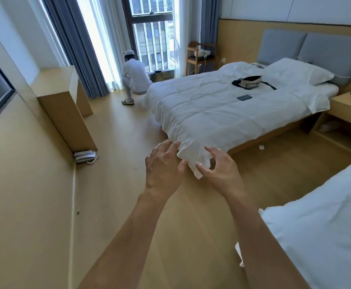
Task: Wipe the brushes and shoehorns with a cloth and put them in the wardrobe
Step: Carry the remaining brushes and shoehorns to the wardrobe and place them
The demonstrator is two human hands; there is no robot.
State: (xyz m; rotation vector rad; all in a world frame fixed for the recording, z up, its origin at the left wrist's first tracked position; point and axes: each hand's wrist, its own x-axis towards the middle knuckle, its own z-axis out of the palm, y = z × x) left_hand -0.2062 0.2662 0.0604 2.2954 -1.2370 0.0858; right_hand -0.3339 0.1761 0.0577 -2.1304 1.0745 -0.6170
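Both bare arms stretched forward over the wooden floor (116,184). Between the hands, a white cloth (193,159), crumpled, seen against the near corner of the bed (201,109) of the same white, so hard to tell where one ends and the other begins. Left hand (163,165) with fingers loosely spread, thumb and fingertips touching the left edge of the cloth. Right hand (218,170) also spread and curved like a claw, thumb against the lower tip of the cloth; not closed firmly around it. Cannot tell which hand carries the weight.

On the bed, a black and white bag (248,81) near the pillow (295,73), and a dark flat phone (244,98) just in front of the bag. At right, part of a second bed (326,226). At left wall, a telephone (85,157) on the floor under a wooden shelf (62,101). Far back, a person in white (134,80) crouched at the window (151,34). No brushes, shoehorns or wardrobe in view.
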